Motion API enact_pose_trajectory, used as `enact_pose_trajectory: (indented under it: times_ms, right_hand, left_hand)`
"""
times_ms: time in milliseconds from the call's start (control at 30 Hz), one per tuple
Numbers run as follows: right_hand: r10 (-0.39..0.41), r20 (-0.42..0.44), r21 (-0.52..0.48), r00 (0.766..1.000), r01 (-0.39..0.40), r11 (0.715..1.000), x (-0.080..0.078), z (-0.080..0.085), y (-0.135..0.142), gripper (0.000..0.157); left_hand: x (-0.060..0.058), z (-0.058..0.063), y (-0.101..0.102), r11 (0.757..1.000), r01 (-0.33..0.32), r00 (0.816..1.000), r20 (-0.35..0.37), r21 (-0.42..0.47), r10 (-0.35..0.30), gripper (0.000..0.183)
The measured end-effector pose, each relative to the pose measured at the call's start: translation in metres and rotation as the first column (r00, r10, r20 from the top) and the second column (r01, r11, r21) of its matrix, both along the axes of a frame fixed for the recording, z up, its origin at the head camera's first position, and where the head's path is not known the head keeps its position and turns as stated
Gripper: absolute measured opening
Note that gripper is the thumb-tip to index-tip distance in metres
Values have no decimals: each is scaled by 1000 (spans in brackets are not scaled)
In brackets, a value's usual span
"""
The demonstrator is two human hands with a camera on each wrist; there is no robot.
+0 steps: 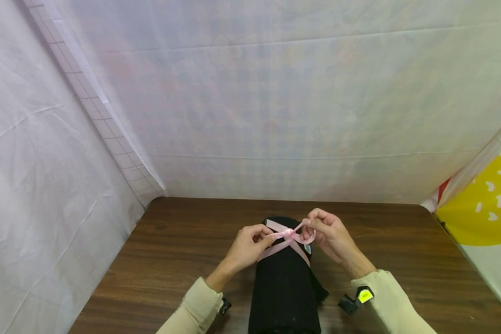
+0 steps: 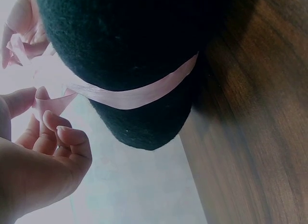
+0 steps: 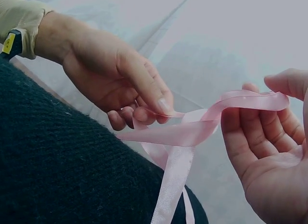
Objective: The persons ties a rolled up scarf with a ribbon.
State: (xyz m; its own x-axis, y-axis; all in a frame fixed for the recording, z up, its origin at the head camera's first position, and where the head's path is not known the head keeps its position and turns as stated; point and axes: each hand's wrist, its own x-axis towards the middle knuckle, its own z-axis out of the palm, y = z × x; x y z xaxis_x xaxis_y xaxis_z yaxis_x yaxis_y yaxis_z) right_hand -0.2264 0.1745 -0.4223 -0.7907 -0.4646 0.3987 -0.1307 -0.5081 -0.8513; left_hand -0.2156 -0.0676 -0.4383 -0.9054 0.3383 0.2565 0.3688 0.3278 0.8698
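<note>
A pink satin ribbon (image 1: 289, 234) crosses over a black rolled knit piece, apparently a scarf (image 1: 285, 292), with a knot on top near its far end. Left of the knot, my left hand (image 1: 249, 246) pinches one ribbon end between thumb and fingers. On the other side, my right hand (image 1: 333, 237) holds the other part, which curves in a loop by the fingertips. The right wrist view shows the ribbon (image 3: 178, 135) twisted between both hands. In the left wrist view the ribbon (image 2: 130, 98) wraps round the roll's side. The roll's underside is hidden.
The roll lies on a dark brown wooden table (image 1: 183, 246). A black fringe (image 1: 320, 290) sticks out at its right side. Pale fabric curtains (image 1: 275, 102) hang behind and to the left. A yellow printed shape (image 1: 480, 208) shows beyond the table's right edge.
</note>
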Motion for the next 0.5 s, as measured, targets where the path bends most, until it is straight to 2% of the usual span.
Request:
enact_pose_trajectory:
  times_ms: [233, 500]
  right_hand:
    - [90, 8, -35, 996, -90, 995, -2, 1, 1, 36]
    - [181, -31, -92, 983, -183, 979, -2, 2, 1, 44]
  left_hand:
    - [0, 0, -2, 999, -6, 1000, -24, -39, 5, 18]
    - [-1, 1, -3, 1000, 16, 1000, -13, -20, -17, 28]
